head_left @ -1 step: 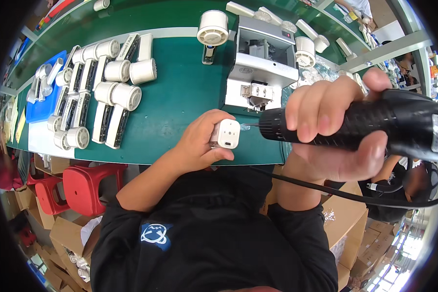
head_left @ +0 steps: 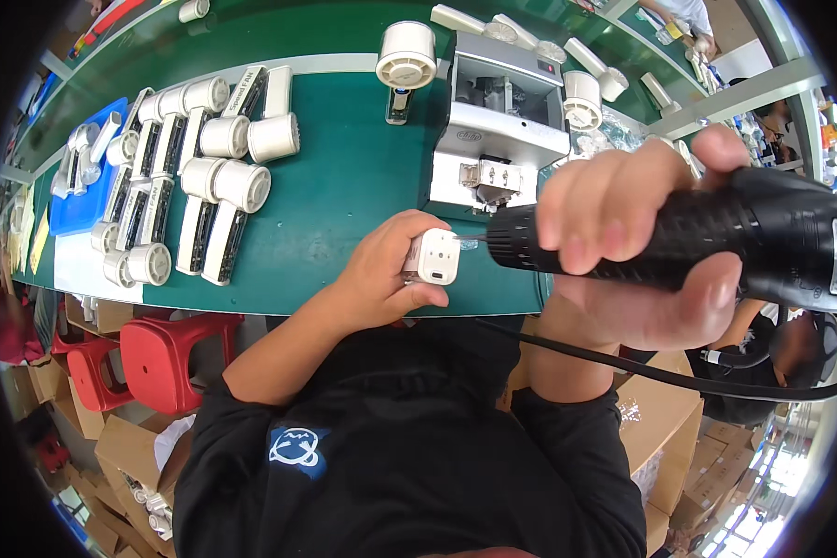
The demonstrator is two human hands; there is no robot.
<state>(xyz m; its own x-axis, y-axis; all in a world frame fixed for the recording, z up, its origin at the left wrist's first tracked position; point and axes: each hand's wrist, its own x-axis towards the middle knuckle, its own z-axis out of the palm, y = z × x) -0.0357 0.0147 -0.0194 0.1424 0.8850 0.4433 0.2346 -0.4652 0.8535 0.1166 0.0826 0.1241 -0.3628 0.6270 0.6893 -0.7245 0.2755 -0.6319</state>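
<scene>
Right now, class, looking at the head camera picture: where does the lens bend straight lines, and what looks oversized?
Head view: the green bench edge curves toward the dark round rim; the right hand on the black ribbed electric screwdriver looms large, slightly soft; daylight glares at lower right.

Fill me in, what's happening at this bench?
A person holds a small white plastic part in the left hand and a black corded electric screwdriver in the right hand, its tip against the part's side. On the green table, rows of white cylindrical units lie to the left; a grey machine stands just behind.
</scene>
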